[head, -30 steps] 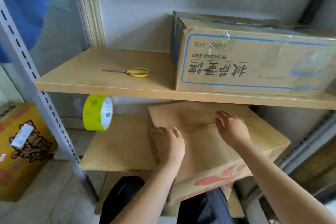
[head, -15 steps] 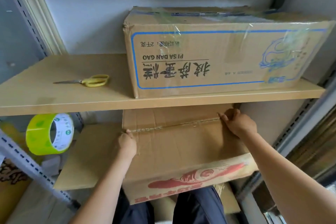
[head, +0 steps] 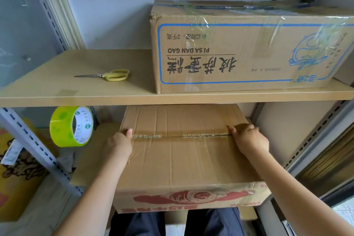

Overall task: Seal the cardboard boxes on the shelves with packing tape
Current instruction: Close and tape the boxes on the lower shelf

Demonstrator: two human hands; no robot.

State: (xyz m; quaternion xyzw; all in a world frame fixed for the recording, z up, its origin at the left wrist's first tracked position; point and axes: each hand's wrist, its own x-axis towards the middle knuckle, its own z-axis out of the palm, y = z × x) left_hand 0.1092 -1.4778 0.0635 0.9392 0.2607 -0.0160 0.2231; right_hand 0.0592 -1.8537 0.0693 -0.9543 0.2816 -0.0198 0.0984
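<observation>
The left hand (head: 117,144) rests at the left end of the seam (head: 193,136) on top of the lower box (head: 183,159), fingers curled over the box's left edge, thumb pointing along the seam. The right hand (head: 249,137) sits at the seam's right end, fingers bent down onto the flaps. Both press on the cardboard; neither holds tape or a tool, and they are well apart, one at each end of the seam.

A second ago both hands lay close together near the middle of the box top. Since then they have spread outward, and the two flaps now meet along a thin dark line with old torn tape residue on either side. My reading is that the flaps have just been pushed flat and aligned, so this box is closed but not yet sealed; no fresh strip crosses the seam.

The lower box stands on the lower shelf (head: 86,174), its front face with red print overhanging towards the person's legs. The tape roll (head: 71,126), green-yellow, is to the left of the box just under the upper shelf (head: 76,99); how it is held there I cannot tell. On the upper shelf lie yellow-handled scissors (head: 113,75), and to their right the upper box (head: 249,48), blue-printed, already has clear tape across its top and down its front.

The next move likely means freeing one hand for the roll while the other holds the flaps down; they may spring up if both let go.
</observation>
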